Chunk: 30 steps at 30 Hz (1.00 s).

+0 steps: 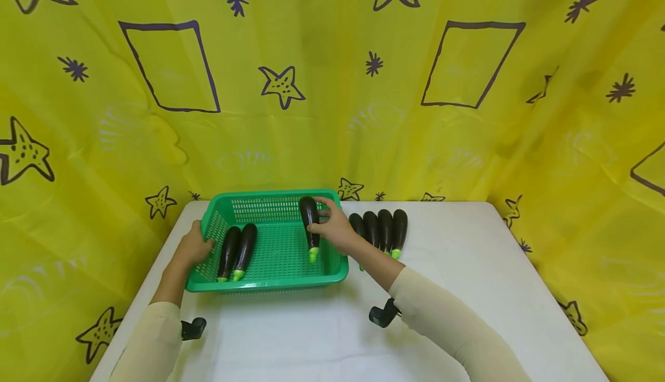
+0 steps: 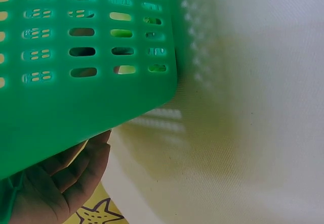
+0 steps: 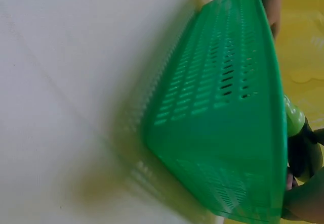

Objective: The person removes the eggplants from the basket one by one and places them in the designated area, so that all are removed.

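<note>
A green plastic basket with slotted walls stands toward the back of the white table. My left hand grips its left rim; in the left wrist view the fingers show under the basket's edge. Over the basket's right part, my right hand holds a dark eggplant upright, its bright green stem end pointing toward me. In the right wrist view, that green end shows just past the rim. Two more eggplants lie side by side in the basket's left part.
To the right of the basket, several eggplants lie in a row on the white table, partly behind my right wrist. A yellow patterned curtain hangs behind and along both sides of the table. Black camera mounts stick out from both wrists.
</note>
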### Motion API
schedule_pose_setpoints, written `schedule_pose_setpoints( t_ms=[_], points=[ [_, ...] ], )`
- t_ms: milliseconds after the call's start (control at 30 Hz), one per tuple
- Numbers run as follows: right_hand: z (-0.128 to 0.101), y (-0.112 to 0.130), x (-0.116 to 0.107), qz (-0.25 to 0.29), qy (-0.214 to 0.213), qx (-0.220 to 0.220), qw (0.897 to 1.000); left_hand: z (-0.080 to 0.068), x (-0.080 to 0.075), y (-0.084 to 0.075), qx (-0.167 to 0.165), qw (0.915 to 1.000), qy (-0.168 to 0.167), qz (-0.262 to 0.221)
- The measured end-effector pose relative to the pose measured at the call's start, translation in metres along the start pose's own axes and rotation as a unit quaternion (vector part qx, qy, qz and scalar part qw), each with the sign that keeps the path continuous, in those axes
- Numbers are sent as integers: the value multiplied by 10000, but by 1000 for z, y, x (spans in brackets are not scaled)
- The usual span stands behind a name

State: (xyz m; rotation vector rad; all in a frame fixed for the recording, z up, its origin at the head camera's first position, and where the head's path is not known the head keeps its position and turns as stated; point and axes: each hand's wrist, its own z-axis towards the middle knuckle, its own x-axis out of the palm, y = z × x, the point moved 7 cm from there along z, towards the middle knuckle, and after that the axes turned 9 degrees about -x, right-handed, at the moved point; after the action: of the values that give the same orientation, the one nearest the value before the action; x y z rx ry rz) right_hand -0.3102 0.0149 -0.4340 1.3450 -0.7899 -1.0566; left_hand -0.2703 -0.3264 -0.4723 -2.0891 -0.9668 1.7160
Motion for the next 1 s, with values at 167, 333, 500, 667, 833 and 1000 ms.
schedule_pose_setpoints(
  t_ms=[167,333,500,667,833,1000],
  points=[
    [1,11,-18,221,-142,-81,9996,-1,2,-1,-3,10000,11,-68],
    [4,18,-34,197,-279,-289,9990,-1,1,1,-28,10000,54,-78],
    [3,21,-47,392,-444,-234,9980,-1,0,1,-61,9999,74,-102],
    [-1,16,-62,566,-652,-92,9962,-2,0,1,-44,9999,78,-105],
    [-7,11,-77,553,-773,-30,9955,-1,1,2,-20,9999,53,-92],
    [-12,4,-93,470,-943,36,9944,0,0,1,3,9999,41,-107]
  ],
)
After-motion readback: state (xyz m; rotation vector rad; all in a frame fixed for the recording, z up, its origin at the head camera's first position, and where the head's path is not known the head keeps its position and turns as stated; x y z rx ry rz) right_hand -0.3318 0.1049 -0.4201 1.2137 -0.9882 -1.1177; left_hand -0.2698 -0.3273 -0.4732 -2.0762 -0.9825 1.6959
